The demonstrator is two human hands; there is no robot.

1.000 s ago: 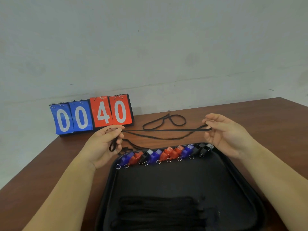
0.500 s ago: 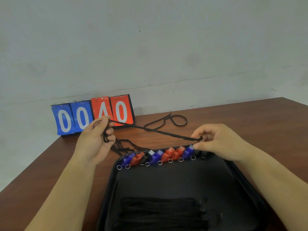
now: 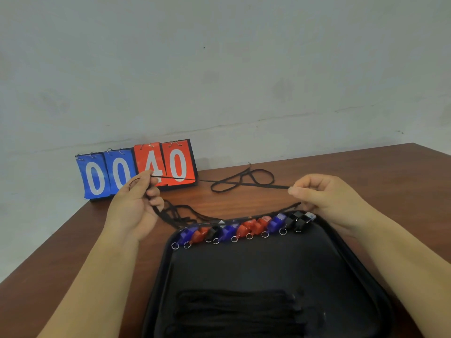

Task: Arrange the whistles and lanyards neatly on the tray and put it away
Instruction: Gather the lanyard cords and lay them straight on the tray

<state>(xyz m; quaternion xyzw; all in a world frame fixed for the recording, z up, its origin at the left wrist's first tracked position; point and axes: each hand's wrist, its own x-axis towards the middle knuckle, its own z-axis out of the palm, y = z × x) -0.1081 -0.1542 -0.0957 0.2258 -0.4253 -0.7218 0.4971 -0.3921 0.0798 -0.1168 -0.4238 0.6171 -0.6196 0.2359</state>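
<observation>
A black tray [image 3: 361, 264] lies on the brown table in front of me. Along its far rim runs a row of several blue, red and black whistles [image 3: 244, 229] with key rings. A bundle of black lanyards [image 3: 234, 311] lies folded at the tray's near end. My left hand [image 3: 133, 208] and my right hand [image 3: 324, 198] pinch the two ends of one black lanyard [image 3: 219, 182], stretched taut above the table behind the tray. More cord hangs from both hands in a slack arc over the whistles. Another loose lanyard [image 3: 244, 179] lies looped on the table behind.
A flip scoreboard [image 3: 136, 170] reading 00 in blue and 40 in red stands at the back left against the grey wall. The table's left edge runs diagonally past my left forearm.
My right hand has moved right and up, and my left hand has risen, pulling the lanyard taut again after the two hands came closer half a second ago.
</observation>
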